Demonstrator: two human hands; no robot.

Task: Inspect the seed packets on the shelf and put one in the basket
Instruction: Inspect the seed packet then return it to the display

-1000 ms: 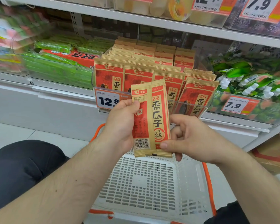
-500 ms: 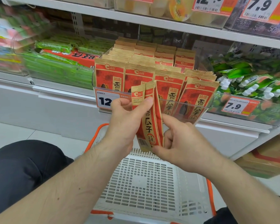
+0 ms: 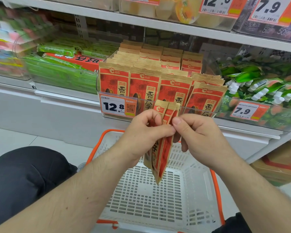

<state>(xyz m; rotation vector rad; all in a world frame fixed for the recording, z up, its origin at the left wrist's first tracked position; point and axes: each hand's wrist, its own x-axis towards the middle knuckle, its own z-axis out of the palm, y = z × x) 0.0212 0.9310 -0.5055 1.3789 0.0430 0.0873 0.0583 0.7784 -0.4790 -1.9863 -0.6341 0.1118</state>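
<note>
Left hand [image 3: 141, 137] and right hand [image 3: 198, 137] both pinch red-and-tan seed packet [image 3: 160, 158] near top, thumbs and fingers curled on it. Packet hangs edge-on above white basket [image 3: 158, 207], orange rim. More packets upright in shelf bin [image 3: 158, 108] behind.

Single view only, head-worn, wide-angle. The camera looks forward and down from above the person's forearms, facing a store shelf [image 3: 158, 26] head-on. Both hands sit near frame centre, close to the lens; a white basket [image 3: 158, 207] lies directly below them, seen from above. The shelf edges bow at the frame borders. The far-left goods appear blurred, possibly from lens falloff. No second view shares the scene.
</note>
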